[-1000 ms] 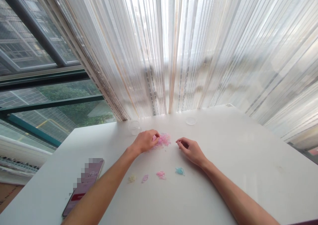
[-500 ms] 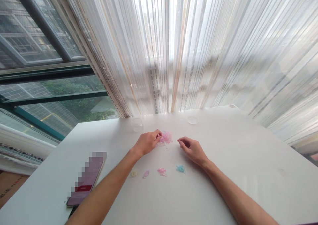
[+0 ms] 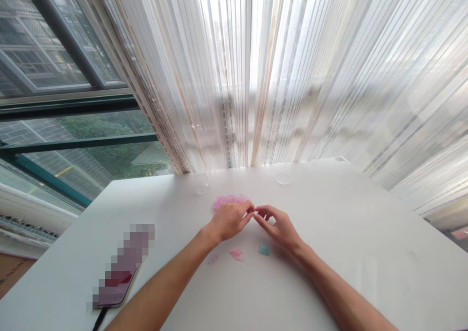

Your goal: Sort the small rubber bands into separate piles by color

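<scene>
My left hand (image 3: 232, 220) and my right hand (image 3: 280, 227) meet fingertip to fingertip above the white table (image 3: 292, 292). Both are closed in a pinch; whatever lies between the fingertips is too small to make out. Just behind my left hand spreads a pile of small pink and lilac bands (image 3: 228, 200), partly covered by that hand. Nearer to me lie three little heaps: lilac bands (image 3: 213, 259), pink bands (image 3: 237, 255) and blue bands (image 3: 264, 250).
A clear plastic tub (image 3: 201, 184) stands near the table's back edge, with a clear round lid (image 3: 282, 178) farther right. On the left lies a phone (image 3: 119, 284) with a black cable (image 3: 100, 318). Curtains (image 3: 241, 77) hang behind the table.
My left hand has moved right, away from the pile, and its fingertips now meet those of my right hand. My right hand has shifted slightly left. My left forearm now hides the pale yellow heap.
</scene>
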Demonstrator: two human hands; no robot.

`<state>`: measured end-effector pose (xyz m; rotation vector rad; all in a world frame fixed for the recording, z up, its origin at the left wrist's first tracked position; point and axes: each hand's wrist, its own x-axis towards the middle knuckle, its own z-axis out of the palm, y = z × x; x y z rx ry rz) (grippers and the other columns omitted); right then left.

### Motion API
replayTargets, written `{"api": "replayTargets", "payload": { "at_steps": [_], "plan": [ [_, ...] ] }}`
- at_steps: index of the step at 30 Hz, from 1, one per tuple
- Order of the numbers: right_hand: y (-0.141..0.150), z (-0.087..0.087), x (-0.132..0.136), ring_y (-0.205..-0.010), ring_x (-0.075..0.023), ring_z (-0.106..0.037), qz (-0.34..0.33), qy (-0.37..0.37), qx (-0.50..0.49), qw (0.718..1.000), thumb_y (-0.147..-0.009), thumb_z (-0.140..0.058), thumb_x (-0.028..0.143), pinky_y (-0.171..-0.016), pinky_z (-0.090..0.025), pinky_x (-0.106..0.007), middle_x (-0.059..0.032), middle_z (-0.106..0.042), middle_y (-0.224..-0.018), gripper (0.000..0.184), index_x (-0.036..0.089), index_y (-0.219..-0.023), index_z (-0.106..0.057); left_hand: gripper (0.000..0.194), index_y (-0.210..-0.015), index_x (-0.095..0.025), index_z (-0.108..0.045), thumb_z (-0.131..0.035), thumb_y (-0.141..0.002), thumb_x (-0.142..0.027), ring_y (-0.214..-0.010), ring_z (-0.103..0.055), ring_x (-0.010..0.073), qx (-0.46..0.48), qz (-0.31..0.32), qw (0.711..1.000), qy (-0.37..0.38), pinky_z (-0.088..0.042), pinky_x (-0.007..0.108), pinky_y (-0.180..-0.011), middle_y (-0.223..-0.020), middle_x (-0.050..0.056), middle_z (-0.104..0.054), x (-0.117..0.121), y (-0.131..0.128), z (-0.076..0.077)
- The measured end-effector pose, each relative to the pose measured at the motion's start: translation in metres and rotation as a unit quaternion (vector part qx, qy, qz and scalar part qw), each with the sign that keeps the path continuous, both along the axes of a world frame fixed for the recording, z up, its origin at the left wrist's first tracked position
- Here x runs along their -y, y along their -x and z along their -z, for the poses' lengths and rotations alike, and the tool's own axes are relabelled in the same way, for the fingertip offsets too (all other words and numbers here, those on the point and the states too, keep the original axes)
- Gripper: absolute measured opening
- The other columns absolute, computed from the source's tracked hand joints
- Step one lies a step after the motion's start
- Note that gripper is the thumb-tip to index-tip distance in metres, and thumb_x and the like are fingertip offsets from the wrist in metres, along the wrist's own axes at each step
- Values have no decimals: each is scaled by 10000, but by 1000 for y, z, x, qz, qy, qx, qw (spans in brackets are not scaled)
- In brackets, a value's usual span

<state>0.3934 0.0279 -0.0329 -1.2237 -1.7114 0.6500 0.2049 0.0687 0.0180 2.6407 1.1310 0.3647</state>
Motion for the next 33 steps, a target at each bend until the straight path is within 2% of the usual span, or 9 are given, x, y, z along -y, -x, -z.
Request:
{"api": "replayTargets", "payload": {
  "at_steps": [7, 17, 24, 33],
  "plan": [
    [-1, -1, 1, -678, -159, -638, 12, 5, -1, 1000, -914, -579, 347, -656, -526, -280, -25, -733, -792, 194, 209, -884, -713, 170, -1003, -224, -636, -495, -968, -313, -677, -667, 178, 3, 5, 1000, -16, -429, 259, -584, -815, 12, -727, 0, -4, 2],
    [-2, 0, 0, -688, -151, -631, 18, -3, -9, 1000, -851, -577, 248, -593, -515, -258, -23, -712, -838, 101, 209, -853, -670, 138, -965, -226, -672, -550, -918, -270, -625, -651, 165, 17, -10, 1000, -9, -427, 255, -584, -728, -4, -715, 0, 2, 1],
    [-4, 1, 0, -702, -158, -632, 25, -4, -13, 1000, -837, -562, 235, -586, -517, -265, -33, -708, -851, 101, 207, -849, -658, 154, -993, -253, -669, -541, -920, -297, -646, -666, 158, 3, -66, 998, -11, -441, 243, -620, -715, -28, -712, -10, 16, -3],
    [-5, 2, -2, -713, -156, -624, 28, -7, -12, 1000, -833, -558, 213, -613, -517, -271, -31, -692, -849, 79, 207, -833, -636, 187, -1003, -288, -698, -531, -920, -301, -766, -690, 167, -22, -93, 995, -9, -464, 254, -665, -941, -34, -762, -26, 30, -3]
  ]
}}
